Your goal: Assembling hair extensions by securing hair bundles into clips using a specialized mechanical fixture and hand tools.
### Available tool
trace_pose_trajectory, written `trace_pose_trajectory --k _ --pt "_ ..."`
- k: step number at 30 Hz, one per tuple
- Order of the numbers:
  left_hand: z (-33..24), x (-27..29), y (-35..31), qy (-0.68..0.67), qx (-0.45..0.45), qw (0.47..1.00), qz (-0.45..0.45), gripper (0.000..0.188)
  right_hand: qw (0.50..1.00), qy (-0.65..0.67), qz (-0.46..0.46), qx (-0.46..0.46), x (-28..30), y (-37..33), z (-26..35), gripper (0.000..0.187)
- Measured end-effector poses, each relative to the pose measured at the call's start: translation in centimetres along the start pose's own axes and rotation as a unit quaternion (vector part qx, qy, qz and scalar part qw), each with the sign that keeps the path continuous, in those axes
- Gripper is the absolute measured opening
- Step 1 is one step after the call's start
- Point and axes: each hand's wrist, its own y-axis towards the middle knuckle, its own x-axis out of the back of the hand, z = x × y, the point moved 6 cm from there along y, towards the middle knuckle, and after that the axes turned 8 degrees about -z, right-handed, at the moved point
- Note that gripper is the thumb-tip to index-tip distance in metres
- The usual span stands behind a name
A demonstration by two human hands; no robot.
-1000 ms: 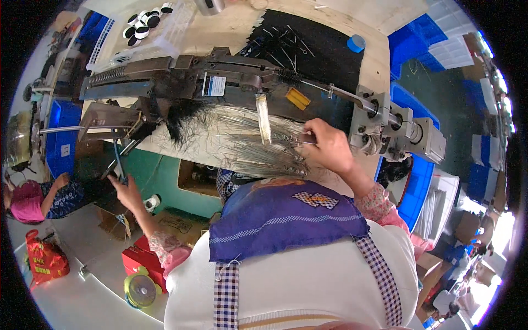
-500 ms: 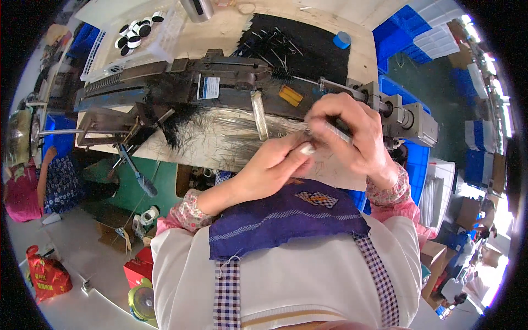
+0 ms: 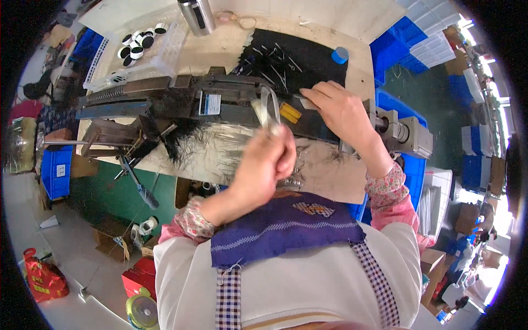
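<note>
My left hand (image 3: pixel 263 160) is closed, thumb uppermost, around the lower end of a pale shiny strip (image 3: pixel 271 103) that curves like a loop. Motion blurs it, and I cannot tell how it joins the machine. A white covering shows at the thumb tip. My right hand (image 3: pixel 342 113) pinches a flat grey metal piece (image 3: pixel 306 103) over the machine's right part. Before both hands runs the dark metal bench machine (image 3: pixel 181 99) with a white label. Beside the right fingers lies a yellow block (image 3: pixel 290 113). Thin dark and silvery bristles (image 3: pixel 212 148) litter the wooden tabletop under the left hand.
A black cloth (image 3: pixel 324 71) bears several thin metal tools and a blue round cap (image 3: pixel 340 55). At the back left stand a white plastic basket (image 3: pixel 159 63) with black-and-white cylinders and a steel flask (image 3: pixel 197 16). A grey motor-like end (image 3: pixel 410 135) sticks out at the right.
My hands have drawn apart: the left has moved left and up to the pale strip, the right up and away from it. A person at the far left has mostly gone from view.
</note>
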Motion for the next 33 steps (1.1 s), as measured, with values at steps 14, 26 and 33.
trace_pose_trajectory --k 14,26,33 --pt "-5.7 3.3 -2.8 0.494 -0.184 0.849 0.031 0.021 0.995 -0.058 0.035 -0.079 -3.7 3.3 -2.9 0.019" --pt "-4.4 -2.0 7.8 0.787 -0.375 0.49 0.008 0.01 0.986 0.159 0.046 -0.029 -0.8 1.0 -2.3 0.023" --pt "-7.9 -1.5 4.1 0.791 -0.476 0.382 -0.034 0.013 0.977 0.205 -0.053 -0.027 -2.1 2.5 -0.9 0.016"
